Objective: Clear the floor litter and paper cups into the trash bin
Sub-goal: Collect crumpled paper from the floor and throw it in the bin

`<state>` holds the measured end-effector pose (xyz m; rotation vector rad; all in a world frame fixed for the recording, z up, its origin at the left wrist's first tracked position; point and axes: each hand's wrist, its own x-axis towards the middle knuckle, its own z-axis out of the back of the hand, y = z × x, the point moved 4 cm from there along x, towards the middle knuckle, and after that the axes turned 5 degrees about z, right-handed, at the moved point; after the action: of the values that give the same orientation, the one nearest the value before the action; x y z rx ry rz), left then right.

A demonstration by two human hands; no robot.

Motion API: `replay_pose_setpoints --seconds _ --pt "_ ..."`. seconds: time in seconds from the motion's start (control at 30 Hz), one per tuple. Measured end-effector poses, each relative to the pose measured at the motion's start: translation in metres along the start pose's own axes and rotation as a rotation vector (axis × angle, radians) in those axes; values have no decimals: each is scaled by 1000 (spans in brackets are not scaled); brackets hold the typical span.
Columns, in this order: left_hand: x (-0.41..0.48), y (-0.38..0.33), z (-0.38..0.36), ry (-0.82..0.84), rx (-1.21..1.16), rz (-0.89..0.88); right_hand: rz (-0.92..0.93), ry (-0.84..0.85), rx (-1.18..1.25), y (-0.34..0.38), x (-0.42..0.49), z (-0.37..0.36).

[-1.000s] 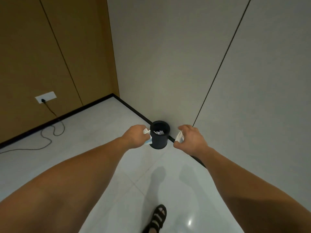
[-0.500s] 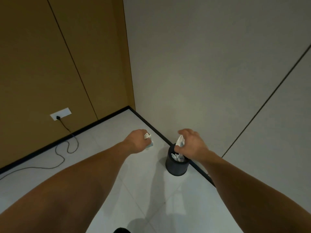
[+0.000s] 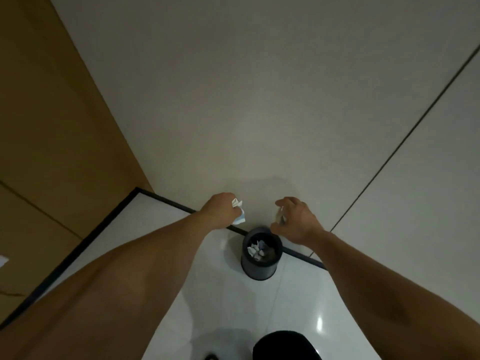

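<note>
The trash bin [image 3: 261, 266] is a dark, round, open-topped tub; it stands upright on the pale glossy floor [image 3: 298, 294] at its far edge, right by the black skirting [image 3: 166, 197] under the grey wall [image 3: 259, 100]; white crumpled scraps [image 3: 255, 250] lie inside it, well below the rim.

The left hand [image 3: 219, 210] is up and to the left of the bin, its fingers curled tight round a paper wad [image 3: 239, 213], white with a blue edge, which sticks out toward the bin. The right hand [image 3: 296, 220] hovers above the bin's far right rim with fingers bent and spread; a pale scrap [image 3: 281, 216] shows as a blur between thumb and fingers, and whether the hand grips it or has let it go cannot be told. The two hands are apart, one on each side of the bin's mouth.

A dark shape [image 3: 283, 345] is cut off by the bottom edge and cannot be identified; a white plate [image 3: 3, 261] is clipped by the left edge, in front of the brown panels [image 3: 52, 126].

Half a second earlier the right hand plainly held a white sheet hanging into the bin; now only the blur is left. The left hand keeps its wad and has come nearer the bin; the view has swung, so the bin sits closer to the middle.
</note>
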<state>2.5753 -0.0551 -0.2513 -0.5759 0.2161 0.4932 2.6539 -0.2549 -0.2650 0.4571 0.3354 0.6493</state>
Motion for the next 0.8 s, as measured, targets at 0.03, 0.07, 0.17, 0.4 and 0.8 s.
replay_pose_setpoints --seconds 0.03,0.07,0.17,0.4,0.8 --pt "17 -8 -3 28 14 -22 -29 -5 14 -7 8 0" --pt "33 -15 -8 54 29 -41 -52 -7 24 -15 17 -1" --pt "79 -31 -30 137 56 -65 -112 0 59 -44 45 -5" --pt "189 -27 -129 338 133 -59 -257 126 194 -141 109 -74" --pt "377 83 -415 543 322 -47 -464 171 333 -300 222 -373"
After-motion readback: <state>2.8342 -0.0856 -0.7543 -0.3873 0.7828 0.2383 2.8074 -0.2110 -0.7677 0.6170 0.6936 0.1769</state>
